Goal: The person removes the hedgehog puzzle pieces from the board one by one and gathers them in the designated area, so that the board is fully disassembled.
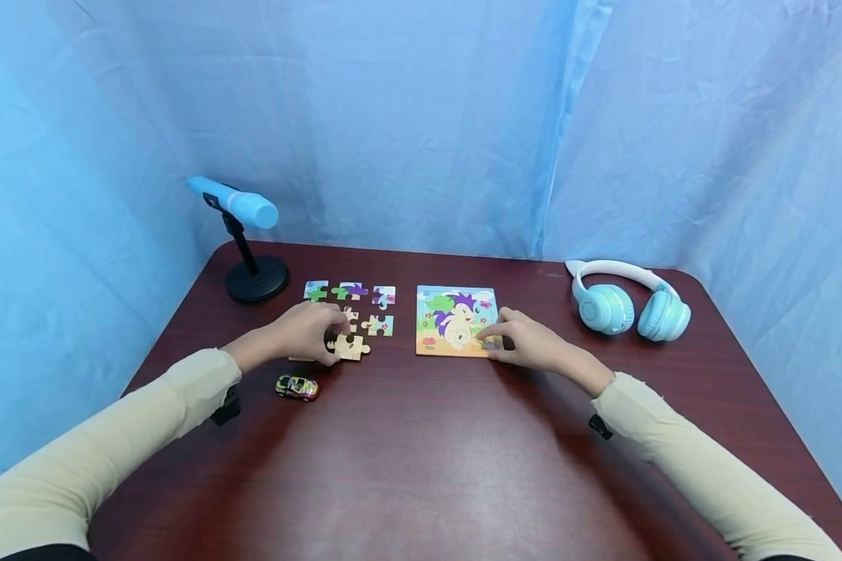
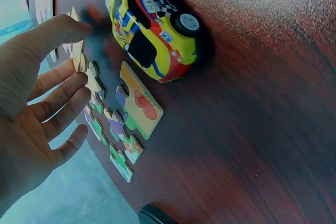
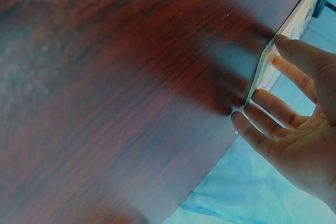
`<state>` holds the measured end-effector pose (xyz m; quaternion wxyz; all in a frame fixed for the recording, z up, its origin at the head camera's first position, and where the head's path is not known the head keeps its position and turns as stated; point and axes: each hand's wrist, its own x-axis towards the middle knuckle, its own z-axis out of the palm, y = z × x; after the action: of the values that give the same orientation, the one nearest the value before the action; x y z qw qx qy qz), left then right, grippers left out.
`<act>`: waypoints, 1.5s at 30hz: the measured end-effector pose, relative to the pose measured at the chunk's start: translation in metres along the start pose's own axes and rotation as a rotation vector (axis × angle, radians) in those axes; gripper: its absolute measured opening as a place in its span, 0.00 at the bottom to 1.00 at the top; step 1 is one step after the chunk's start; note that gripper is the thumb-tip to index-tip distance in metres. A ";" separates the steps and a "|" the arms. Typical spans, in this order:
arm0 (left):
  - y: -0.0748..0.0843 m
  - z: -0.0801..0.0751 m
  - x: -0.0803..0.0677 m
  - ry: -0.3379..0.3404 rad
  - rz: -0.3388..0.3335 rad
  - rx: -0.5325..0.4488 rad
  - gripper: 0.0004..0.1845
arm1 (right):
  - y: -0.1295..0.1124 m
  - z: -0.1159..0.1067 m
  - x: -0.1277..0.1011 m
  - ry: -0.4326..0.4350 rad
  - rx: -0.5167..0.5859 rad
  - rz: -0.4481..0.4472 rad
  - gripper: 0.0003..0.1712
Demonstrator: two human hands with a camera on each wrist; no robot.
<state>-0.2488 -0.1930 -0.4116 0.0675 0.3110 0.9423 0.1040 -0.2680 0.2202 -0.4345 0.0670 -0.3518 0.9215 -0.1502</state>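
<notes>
We see the left hand (image 1: 302, 333) lying over the loose puzzle pieces (image 1: 354, 312) on the dark red table (image 1: 421, 452), its fingers spread and fairly straight in the left wrist view, hovering at or just touching a piece without closing round any; we judge it is sorting through them. The pieces lie in rough rows between the microphone stand (image 1: 256, 276) and the puzzle board (image 1: 456, 321), so they sit within easy reach of both. The right hand (image 1: 529, 343) rests at the board's near right corner, fingers extended against its edge (likely steadying it), gripping nothing. The board is a shallow tray; it holds an almost full hedgehog picture, though we cannot tell which slots are unfilled. A yellow toy car (image 1: 297, 387) stands just beside the left wrist; headphones (image 1: 627, 304) lie well apart on the right.
</notes>
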 end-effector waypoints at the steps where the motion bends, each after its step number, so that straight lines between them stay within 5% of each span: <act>1: -0.001 0.000 0.000 -0.004 0.003 -0.004 0.21 | 0.000 0.000 0.000 0.001 0.002 0.000 0.17; 45: -0.017 -0.004 0.003 -0.121 -0.062 -0.077 0.22 | 0.000 0.001 0.000 0.009 0.006 0.017 0.17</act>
<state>-0.2616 -0.2050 -0.4122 0.1394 0.2845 0.9410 0.1188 -0.2678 0.2203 -0.4354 0.0650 -0.3433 0.9242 -0.1541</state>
